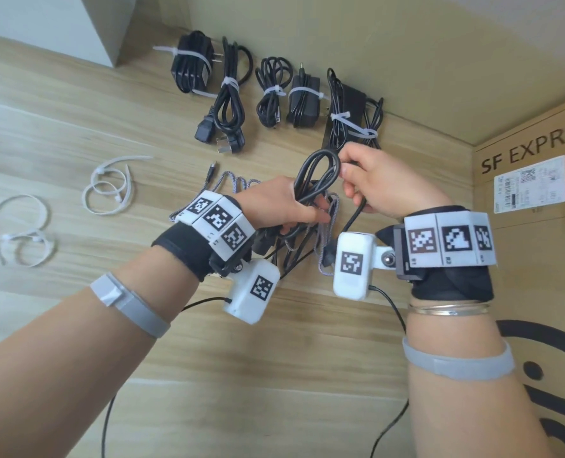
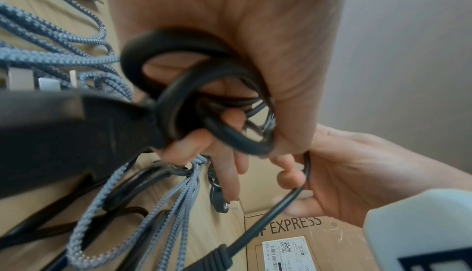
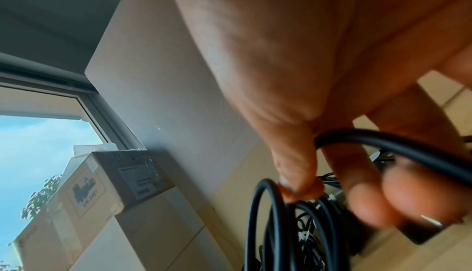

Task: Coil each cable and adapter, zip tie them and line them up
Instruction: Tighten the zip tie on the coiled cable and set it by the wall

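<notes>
Wood-grain desk (image 1: 76,110) against beige wall (image 1: 406,44); box (image 1: 539,193) right of hands (image 1: 274,206), both gripping cable (image 1: 317,173).

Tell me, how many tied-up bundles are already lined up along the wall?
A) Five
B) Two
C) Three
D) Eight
A: the head view shows five black bundles in a row by the wall, each cinched with a white zip tie, while both hands work on another black cable.
</notes>
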`<state>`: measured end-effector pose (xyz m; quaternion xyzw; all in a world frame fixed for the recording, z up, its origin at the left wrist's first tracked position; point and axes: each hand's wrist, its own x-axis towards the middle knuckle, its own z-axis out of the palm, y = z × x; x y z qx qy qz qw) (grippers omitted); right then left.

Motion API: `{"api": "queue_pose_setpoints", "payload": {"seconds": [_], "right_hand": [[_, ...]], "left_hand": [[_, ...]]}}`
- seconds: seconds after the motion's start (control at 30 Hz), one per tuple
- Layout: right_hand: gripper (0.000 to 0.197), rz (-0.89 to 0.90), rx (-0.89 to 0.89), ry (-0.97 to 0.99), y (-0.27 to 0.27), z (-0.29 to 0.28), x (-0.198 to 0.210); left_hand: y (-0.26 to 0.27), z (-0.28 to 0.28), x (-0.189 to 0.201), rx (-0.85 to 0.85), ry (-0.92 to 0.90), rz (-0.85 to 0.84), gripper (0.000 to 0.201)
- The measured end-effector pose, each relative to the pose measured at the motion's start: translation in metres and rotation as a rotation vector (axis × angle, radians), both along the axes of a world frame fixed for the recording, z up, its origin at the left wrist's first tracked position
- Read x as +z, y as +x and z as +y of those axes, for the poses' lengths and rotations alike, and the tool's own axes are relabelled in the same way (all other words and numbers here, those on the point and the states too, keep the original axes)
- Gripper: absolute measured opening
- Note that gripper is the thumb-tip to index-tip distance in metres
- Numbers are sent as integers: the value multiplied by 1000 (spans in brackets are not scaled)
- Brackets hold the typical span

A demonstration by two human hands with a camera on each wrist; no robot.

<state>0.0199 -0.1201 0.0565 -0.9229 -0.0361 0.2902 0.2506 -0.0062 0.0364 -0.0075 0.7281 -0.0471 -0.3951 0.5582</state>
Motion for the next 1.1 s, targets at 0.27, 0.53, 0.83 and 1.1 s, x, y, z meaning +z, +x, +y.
{"api": "queue_pose_setpoints", "payload": {"seconds": [0.27, 0.53, 0.83, 1.1], "right_hand": [[21, 62, -133, 133, -5, 0, -4], [17, 64, -230, 270, -7, -3, -10], [14, 389, 195, -62, -16, -16, -30], [61, 474, 202, -73, -24, -8, -57]], "left_hand": [[-2, -4, -7, -3, -5, -18, 24], [-4, -10, -10, 46, 2, -77, 12], [-4, -2, -11, 92, -157, -80, 6], [-5, 3, -14, 55, -281, -140, 20]]}}
